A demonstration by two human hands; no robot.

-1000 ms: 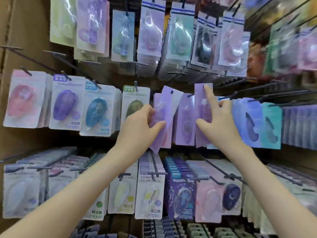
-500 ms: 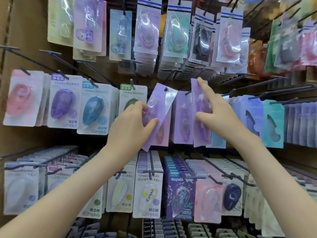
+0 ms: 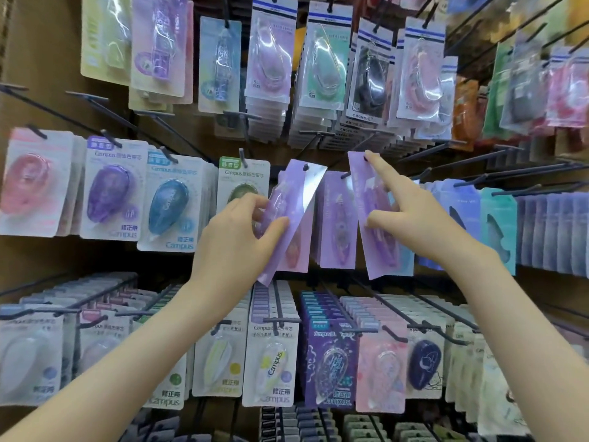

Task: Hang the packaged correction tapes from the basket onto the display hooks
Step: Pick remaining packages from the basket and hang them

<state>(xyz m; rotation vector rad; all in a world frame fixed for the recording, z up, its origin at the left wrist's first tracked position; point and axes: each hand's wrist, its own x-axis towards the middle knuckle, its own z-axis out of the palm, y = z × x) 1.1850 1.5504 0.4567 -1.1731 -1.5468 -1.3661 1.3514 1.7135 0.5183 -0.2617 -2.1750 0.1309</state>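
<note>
Crowded hooks (image 3: 471, 180) everywhere; left hand (image 3: 236, 237) pinches a lilac tape pack (image 3: 291, 212), right hand (image 3: 414, 224) pinches a second lilac pack (image 3: 379, 253), both barely moved.

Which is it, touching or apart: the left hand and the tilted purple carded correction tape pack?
Touching. The head view shows the left hand pinching the tilted purple carded correction tape pack between thumb and curled fingers.

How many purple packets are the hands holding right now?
2. The left packet tilts in the left hand; the right packet is held by the right hand. Hung packets sit between.
</note>
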